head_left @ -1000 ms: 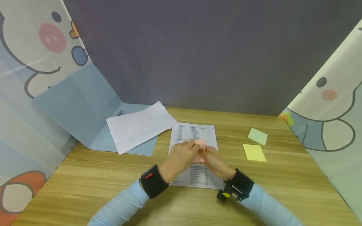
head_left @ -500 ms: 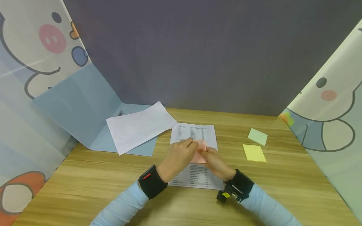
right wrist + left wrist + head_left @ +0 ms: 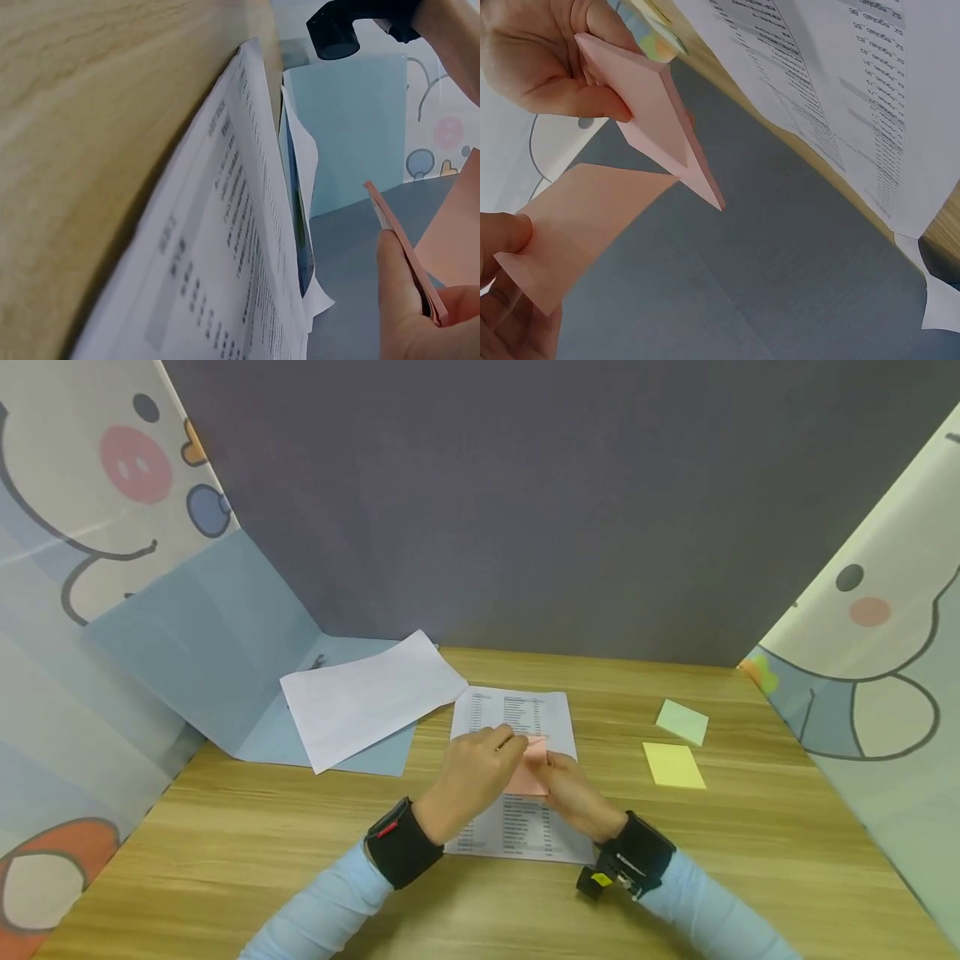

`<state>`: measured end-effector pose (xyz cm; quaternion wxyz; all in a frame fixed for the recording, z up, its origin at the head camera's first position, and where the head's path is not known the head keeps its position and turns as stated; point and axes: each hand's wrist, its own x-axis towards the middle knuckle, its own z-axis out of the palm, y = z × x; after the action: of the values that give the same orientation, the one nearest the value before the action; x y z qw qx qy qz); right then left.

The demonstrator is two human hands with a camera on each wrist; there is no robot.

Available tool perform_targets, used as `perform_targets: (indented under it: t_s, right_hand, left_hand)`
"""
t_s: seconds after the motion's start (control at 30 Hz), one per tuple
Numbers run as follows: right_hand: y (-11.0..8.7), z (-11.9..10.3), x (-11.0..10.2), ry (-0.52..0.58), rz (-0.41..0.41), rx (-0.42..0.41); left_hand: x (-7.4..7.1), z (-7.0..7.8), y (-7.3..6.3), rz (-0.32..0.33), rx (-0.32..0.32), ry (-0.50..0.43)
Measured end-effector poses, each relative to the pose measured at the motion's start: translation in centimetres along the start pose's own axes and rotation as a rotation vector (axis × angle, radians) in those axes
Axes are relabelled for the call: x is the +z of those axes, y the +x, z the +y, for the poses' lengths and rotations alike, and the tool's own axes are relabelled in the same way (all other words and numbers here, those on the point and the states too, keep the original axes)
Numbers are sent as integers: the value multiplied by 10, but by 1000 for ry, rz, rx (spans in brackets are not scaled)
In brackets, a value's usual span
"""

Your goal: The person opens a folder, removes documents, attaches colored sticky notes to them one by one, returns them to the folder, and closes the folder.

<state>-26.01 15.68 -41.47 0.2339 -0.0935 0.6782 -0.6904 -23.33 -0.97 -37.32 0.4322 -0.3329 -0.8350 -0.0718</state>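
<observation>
A thick pad of pink sticky notes (image 3: 649, 105) is gripped by my right hand (image 3: 576, 793), the thumb across one face and fingers behind. My left hand (image 3: 472, 772) pinches a single pink sticky note (image 3: 585, 217) by its lower end, thumb on top. In the left wrist view the note stands away from the pad along most of its length, and its far corner overlaps the pad's edge. Both hands are held over a printed sheet (image 3: 517, 835) with columns of text on the table. From the head, the left fingers hide much of the note.
An open light blue folder (image 3: 217, 635) leans up at the left, with a blank white sheet (image 3: 375, 693) lying across it. To the right on the wooden table (image 3: 765, 843) are a green sticky pad (image 3: 682, 721) and a yellow sticky pad (image 3: 673, 766). A dark panel (image 3: 487, 510) closes the back.
My left hand has shifted slightly left, and more of the pink pad shows between the hands. The right hand stays nearly in place with the pad.
</observation>
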Motion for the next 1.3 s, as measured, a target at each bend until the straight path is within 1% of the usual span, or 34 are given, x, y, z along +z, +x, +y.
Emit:
perform_targets:
  t_s: [0.13, 0.33, 0.53, 0.63, 0.73, 0.9, 1.13, 1.3]
  right_hand:
    - [-1, 1, 0, 2, 2, 3]
    - [0, 4, -4, -24, -1, 12]
    - [-2, 6, -15, -100, 3, 2]
    - [-4, 6, -21, -123, 35, 20]
    - [-6, 6, -29, -133, 48, 38]
    - [-8, 5, -48, -154, 71, 54]
    - [-6, 0, -86, -36, 173, 160]
    - [-5, 1, -111, -12, 212, 159]
  left_hand:
    - [-1, -2, 0, 11, -4, -7]
    - [1, -5, -4, 31, 12, -9]
    - [3, -8, -10, 47, 31, -22]
    - [4, -9, -13, 48, 40, -15]
    - [4, -10, -15, 43, 47, -8]
    - [4, -9, -16, 32, 48, -10]
    - [5, -10, -19, 32, 49, -5]
    - [7, -9, -21, 39, 51, 1]
